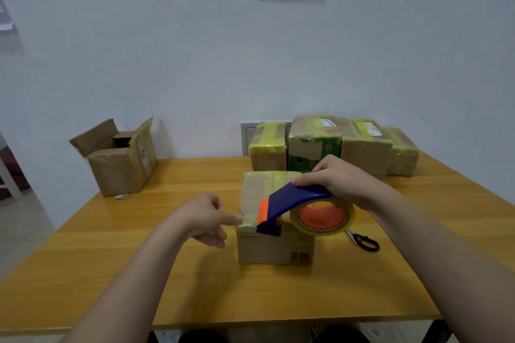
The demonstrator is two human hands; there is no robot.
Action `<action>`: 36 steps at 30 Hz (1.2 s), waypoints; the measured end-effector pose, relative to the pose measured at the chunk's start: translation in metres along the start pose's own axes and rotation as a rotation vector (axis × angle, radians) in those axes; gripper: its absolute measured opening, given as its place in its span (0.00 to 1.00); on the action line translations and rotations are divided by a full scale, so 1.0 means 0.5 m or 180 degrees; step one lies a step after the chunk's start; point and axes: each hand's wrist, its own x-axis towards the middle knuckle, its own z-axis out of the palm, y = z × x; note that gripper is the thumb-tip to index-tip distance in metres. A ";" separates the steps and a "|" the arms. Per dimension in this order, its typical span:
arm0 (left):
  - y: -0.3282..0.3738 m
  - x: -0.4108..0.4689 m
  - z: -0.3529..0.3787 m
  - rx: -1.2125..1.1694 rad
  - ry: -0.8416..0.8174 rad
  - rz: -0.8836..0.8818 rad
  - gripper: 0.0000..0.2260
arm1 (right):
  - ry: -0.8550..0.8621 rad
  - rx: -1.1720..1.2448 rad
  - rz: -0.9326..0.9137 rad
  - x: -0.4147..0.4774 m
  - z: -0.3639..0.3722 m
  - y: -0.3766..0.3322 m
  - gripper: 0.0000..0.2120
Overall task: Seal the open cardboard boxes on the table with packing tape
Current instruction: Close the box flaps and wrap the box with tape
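Observation:
A closed cardboard box (274, 246) sits in the middle of the wooden table (167, 273), with yellowish tape across its top. My right hand (341, 178) grips a blue and orange tape dispenser (287, 205) holding a roll of clear yellowish tape (323, 216); its front end rests on the box's near top edge. My left hand (207, 217) presses a fingertip on the tape at the box's front left corner. An open cardboard box (119, 157) stands at the table's far left, flaps up.
Several taped boxes (331, 145) stand in a row at the back right against the wall. Black-handled scissors (363, 239) lie on the table right of the middle box. A small scrap (121, 197) lies by the open box.

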 end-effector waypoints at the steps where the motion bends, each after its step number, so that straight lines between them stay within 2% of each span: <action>1: -0.012 0.002 -0.006 -0.0313 -0.0276 -0.0076 0.16 | -0.0002 -0.0003 0.0002 0.000 0.000 -0.001 0.25; 2: -0.024 0.005 -0.009 -0.0530 -0.0438 -0.0119 0.12 | -0.0006 -0.0010 0.0008 0.000 0.000 -0.002 0.25; 4: -0.047 0.019 -0.004 -0.0589 -0.0308 -0.0102 0.05 | -0.0009 -0.0020 0.0013 0.002 -0.001 -0.003 0.25; 6: -0.054 0.040 0.011 -0.0509 0.0174 0.0092 0.06 | -0.0011 -0.0005 0.0019 0.004 -0.001 -0.002 0.25; 9: -0.019 0.047 0.041 -0.0360 0.0658 0.0699 0.11 | -0.0055 0.0012 0.0027 0.007 -0.002 0.000 0.26; 12: 0.016 0.058 0.080 -0.0251 0.0274 0.1168 0.19 | -0.0125 0.0040 0.0039 0.008 -0.007 0.002 0.26; 16: 0.027 0.078 0.110 0.0000 -0.0046 0.1127 0.22 | -0.0163 0.0047 0.0036 0.008 -0.009 0.004 0.26; 28: 0.013 0.097 0.098 0.0582 -0.0038 0.1175 0.22 | -0.0248 0.0093 0.0090 -0.019 -0.040 0.044 0.25; 36: 0.006 0.111 0.096 0.0611 -0.0017 0.1131 0.21 | -0.0358 0.0163 0.0100 -0.029 -0.075 0.063 0.20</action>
